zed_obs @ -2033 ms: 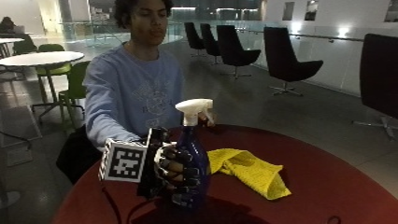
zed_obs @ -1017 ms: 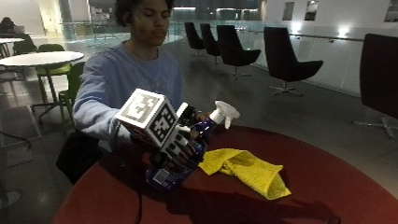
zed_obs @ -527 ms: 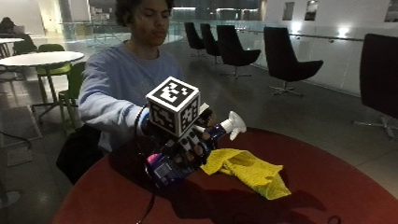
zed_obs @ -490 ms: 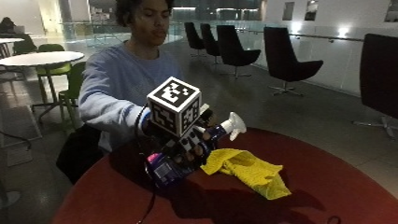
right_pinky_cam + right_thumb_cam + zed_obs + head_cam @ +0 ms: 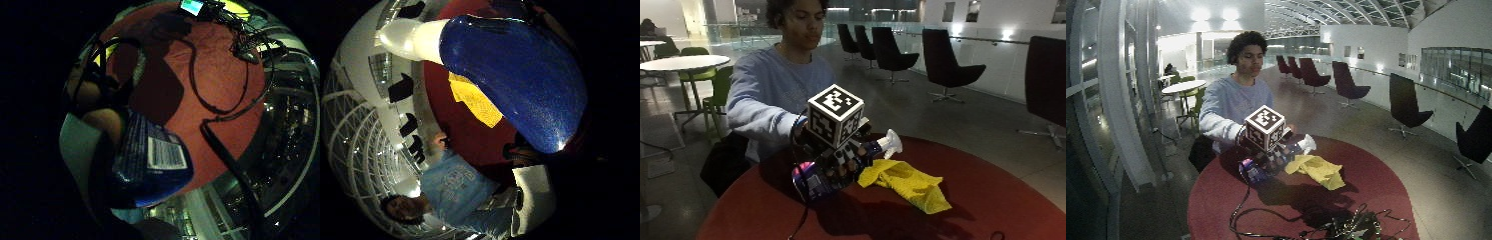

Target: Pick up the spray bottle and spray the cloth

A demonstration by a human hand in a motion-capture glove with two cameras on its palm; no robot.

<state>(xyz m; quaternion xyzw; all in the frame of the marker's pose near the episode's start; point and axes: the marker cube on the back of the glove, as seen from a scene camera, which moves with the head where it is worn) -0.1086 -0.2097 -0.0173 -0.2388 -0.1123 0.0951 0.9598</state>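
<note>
Across the round red counter (image 5: pixel 1013 200), bare surface lay open toward the far edge. Yellow cloth (image 5: pixel 906 184) sat near the middle. Over it, the grip (image 5: pixel 840 160) curled round the tilted blue spray bottle (image 5: pixel 830 175), white nozzle (image 5: pixel 891 142) just above the cloth's near edge.

The seated person reaches the right arm forward over the worktop (image 5: pixel 1013 200), elbow bent. The gloved right hand (image 5: pixel 840 162) is raised, fingers curled around the tilted spray bottle (image 5: pixel 840 170). Where the bare hand rests is hidden.
</note>
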